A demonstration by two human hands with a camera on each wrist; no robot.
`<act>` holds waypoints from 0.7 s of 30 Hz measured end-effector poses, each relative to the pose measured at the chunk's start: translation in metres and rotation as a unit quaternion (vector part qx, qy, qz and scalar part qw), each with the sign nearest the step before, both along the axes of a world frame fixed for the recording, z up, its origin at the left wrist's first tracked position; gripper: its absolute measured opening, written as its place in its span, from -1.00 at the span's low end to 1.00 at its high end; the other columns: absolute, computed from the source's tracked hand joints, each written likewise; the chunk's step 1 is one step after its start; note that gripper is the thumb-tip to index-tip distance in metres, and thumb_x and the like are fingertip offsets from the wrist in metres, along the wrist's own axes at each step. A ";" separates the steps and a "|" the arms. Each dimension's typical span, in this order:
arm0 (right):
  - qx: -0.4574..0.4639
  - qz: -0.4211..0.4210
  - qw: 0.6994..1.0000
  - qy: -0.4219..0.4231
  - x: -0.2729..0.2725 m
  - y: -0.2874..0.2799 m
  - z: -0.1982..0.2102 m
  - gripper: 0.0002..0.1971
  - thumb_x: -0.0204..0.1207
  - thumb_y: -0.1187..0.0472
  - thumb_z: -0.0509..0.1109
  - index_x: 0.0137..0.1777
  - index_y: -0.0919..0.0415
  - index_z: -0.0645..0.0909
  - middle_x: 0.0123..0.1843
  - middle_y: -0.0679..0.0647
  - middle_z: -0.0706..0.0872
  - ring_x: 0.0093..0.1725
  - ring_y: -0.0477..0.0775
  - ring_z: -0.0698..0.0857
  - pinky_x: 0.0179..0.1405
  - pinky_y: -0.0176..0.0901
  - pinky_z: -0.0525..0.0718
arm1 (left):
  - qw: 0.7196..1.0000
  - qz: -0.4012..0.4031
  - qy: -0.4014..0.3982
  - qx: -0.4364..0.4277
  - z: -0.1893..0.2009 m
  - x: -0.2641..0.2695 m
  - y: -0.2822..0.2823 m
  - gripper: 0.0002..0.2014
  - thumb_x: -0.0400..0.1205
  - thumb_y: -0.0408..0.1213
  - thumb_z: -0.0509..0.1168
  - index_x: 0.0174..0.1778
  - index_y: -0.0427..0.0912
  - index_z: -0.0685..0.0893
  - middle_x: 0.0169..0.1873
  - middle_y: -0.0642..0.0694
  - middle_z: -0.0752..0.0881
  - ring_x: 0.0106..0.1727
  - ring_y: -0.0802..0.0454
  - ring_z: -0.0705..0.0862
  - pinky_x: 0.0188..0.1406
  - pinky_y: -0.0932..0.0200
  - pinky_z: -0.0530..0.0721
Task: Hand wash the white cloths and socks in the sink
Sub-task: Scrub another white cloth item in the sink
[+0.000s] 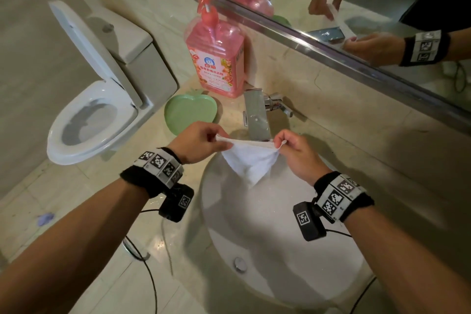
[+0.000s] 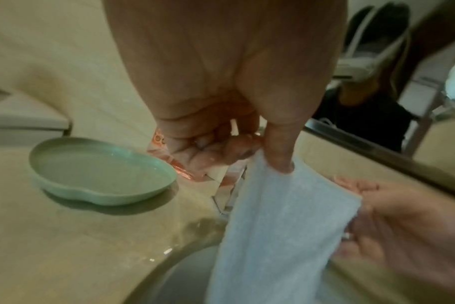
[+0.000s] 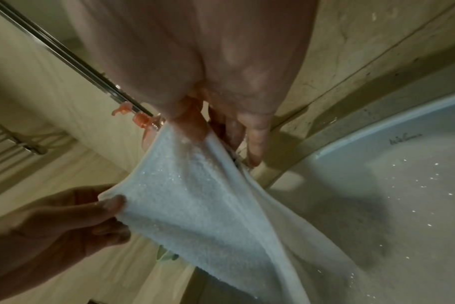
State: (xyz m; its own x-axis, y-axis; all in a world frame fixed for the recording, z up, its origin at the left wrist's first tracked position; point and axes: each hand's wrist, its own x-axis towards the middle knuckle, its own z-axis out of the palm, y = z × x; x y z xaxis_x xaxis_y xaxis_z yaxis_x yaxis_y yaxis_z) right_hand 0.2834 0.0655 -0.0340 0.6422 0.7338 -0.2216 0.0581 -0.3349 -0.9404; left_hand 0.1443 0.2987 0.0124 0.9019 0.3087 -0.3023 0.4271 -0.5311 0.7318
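White cloth (image 1: 251, 160) held spread over the sink (image 1: 280, 232), hanging just in front of the faucet (image 1: 257, 115) — top edge pulled taut, lower corner drooping toward the basin without reaching it

Left hand (image 1: 197, 144) pinches the cloth's left top corner, thumb and fingers closed on the fabric. Right hand (image 1: 297, 151) pinches the right top corner the same way, fingers curled. In the right wrist view the cloth is terry-textured and glistens wet; droplets speckle the basin wall

Drain (image 1: 239, 264) in the basin, on the near side from the faucet. Pink pump bottle (image 1: 216, 56) stands on the tabletop (image 1: 344, 140) behind and left of the faucet; green dish (image 1: 192, 112) just left of the faucet, in front of the bottle. Toilet (image 1: 96, 99) well left of the faucet, lid raised. Mirror (image 1: 356, 2) behind the faucet — both hands and the cloth reflected
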 end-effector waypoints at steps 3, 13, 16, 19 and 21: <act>0.012 0.005 0.999 0.039 0.004 0.003 0.011 -0.75 0.40 0.27 0.18 -0.33 -0.13 0.54 -0.21 0.07 0.54 -0.12 0.11 0.50 -0.03 0.05 0.40 | 0.985 0.029 -0.006 -0.170 0.013 0.001 0.000 -0.86 0.58 -0.37 0.47 -0.24 -0.04 0.73 -0.02 -0.11 0.77 0.01 0.01 0.71 0.18 0.07 0.63; -0.023 -0.043 0.997 0.053 0.015 -0.003 -0.002 -0.66 0.52 0.44 0.12 -0.27 -0.02 0.52 -0.42 -0.13 0.56 -0.36 -0.10 0.55 -0.22 -0.09 0.54 | 0.985 0.024 0.042 -0.168 -0.021 0.012 -0.016 -0.89 0.72 -0.44 0.27 0.02 -0.14 0.64 -0.29 -0.17 0.70 -0.28 -0.08 0.67 -0.16 0.02 0.76; -0.021 -0.079 0.996 0.024 0.012 0.000 -0.005 -0.74 0.36 0.25 0.11 -0.30 -0.14 0.55 -0.52 -0.18 0.49 -0.44 -0.13 0.46 -0.39 -0.14 0.40 | 0.984 0.072 0.113 -0.115 -0.052 0.021 -0.031 -0.83 0.76 -0.22 0.23 0.01 -0.26 0.62 -0.17 -0.27 0.77 -0.19 -0.21 0.78 -0.05 -0.11 0.81; -0.006 -0.112 0.994 0.019 0.014 -0.001 -0.008 -0.74 0.33 0.21 0.11 -0.32 -0.18 0.56 -0.54 -0.16 0.44 -0.45 -0.06 0.42 -0.44 -0.15 0.35 | 0.981 0.089 0.107 -0.137 -0.072 0.036 -0.046 -0.72 0.78 -0.12 0.18 -0.16 -0.15 0.66 -0.25 -0.05 0.76 -0.25 -0.01 0.72 -0.27 0.21 0.73; -0.007 -0.124 0.992 0.025 0.018 -0.004 -0.011 -0.74 0.37 0.23 0.12 -0.31 -0.15 0.56 -0.54 -0.15 0.46 -0.49 -0.06 0.41 -0.50 -0.19 0.36 | 0.973 0.106 0.055 -0.199 -0.077 0.046 -0.058 -0.80 0.76 -0.23 0.22 -0.12 -0.04 0.71 -0.26 0.09 0.78 -0.22 0.08 0.71 -0.24 0.30 0.63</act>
